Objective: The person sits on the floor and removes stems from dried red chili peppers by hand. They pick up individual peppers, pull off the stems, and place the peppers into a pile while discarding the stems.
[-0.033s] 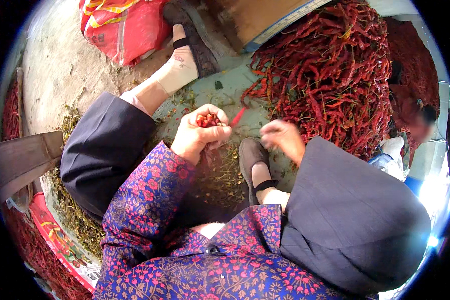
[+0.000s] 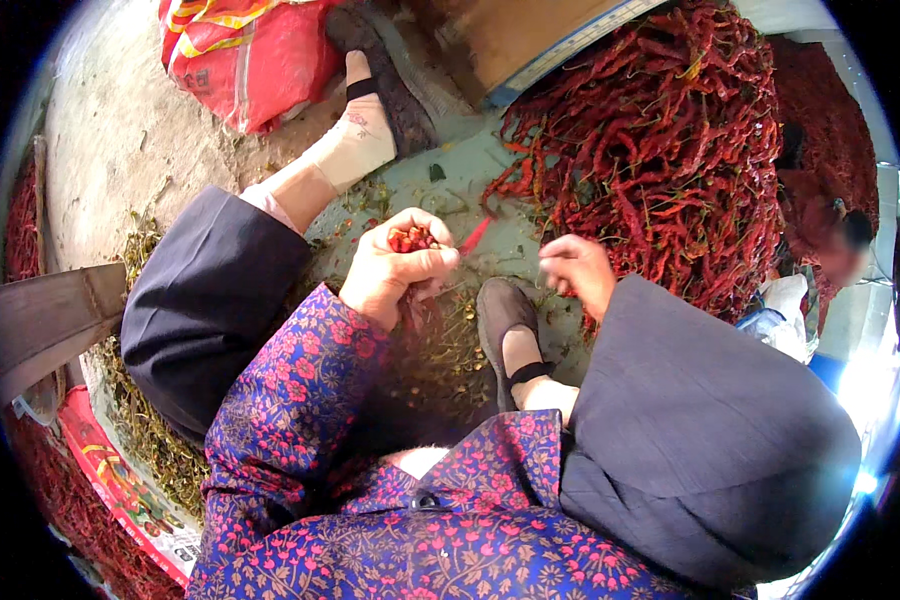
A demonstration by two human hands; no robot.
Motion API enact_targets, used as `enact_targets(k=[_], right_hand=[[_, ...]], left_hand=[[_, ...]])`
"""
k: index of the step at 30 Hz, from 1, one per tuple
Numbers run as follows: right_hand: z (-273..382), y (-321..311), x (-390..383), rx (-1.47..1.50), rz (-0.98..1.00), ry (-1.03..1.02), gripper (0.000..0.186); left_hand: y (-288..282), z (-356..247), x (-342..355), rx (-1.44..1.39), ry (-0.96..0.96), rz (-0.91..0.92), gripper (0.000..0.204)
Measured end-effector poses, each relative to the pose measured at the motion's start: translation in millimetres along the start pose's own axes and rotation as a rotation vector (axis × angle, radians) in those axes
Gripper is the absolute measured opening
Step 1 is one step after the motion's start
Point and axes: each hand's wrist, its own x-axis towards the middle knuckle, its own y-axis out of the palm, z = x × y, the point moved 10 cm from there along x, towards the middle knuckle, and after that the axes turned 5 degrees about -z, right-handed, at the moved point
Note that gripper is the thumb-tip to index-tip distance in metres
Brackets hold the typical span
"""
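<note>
My left hand (image 2: 395, 270) is closed around a bunch of dried red chilies (image 2: 412, 239), whose cut-looking ends show above the thumb. Beside its fingertips a single red chili (image 2: 477, 236) points up and right; whether these fingers grip it I cannot tell. To the right, apart from the left hand, hangs my right hand (image 2: 582, 272) with its fingers curled together; anything between them is hidden. Just beyond that hand rises a large heap of long dried red chilies (image 2: 670, 160).
Stems and loose seeds (image 2: 450, 350) litter the ground between my feet. My right shoe (image 2: 505, 310) stands below the hands. A red sack (image 2: 260, 65) lies at the far left, a brown board (image 2: 545, 40) at the back. Dry stalks (image 2: 160, 400) pile up beside my left leg.
My right hand has moved a little to the right, away from the left hand, and is less blurred. The left hand has hardly shifted.
</note>
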Motion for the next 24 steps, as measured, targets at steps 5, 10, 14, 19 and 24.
enact_targets(k=[5, 10, 14, 19, 24], right_hand=[[-66.7, -44.6, 22.7, 0.046, -0.159, 0.193, 0.015], [-38.6, -24.8, 31.2, -0.394, -0.282, -0.006, 0.018], [-49.3, -36.9, 33.2, -0.238, -0.311, -0.037, 0.016], [-12.6, -36.7, -5.8, 0.264, -0.100, 0.181, 0.009], [74.7, -5.2, -30.8, 0.515, 0.063, -0.004, 0.012]], left_hand=[[5.3, 18.1, 7.2, -0.175, -0.100, 0.070, 0.018], [1.4, 23.9, 4.2, -0.113, -0.132, 0.041, 0.020], [1.3, 21.5, 6.0, -0.066, -0.083, 0.041, 0.020], [1.1, 16.8, 7.9, -0.077, -0.055, 0.052, 0.020], [-11.7, 8.7, 10.2, 0.212, 0.061, -0.045, 0.016]])
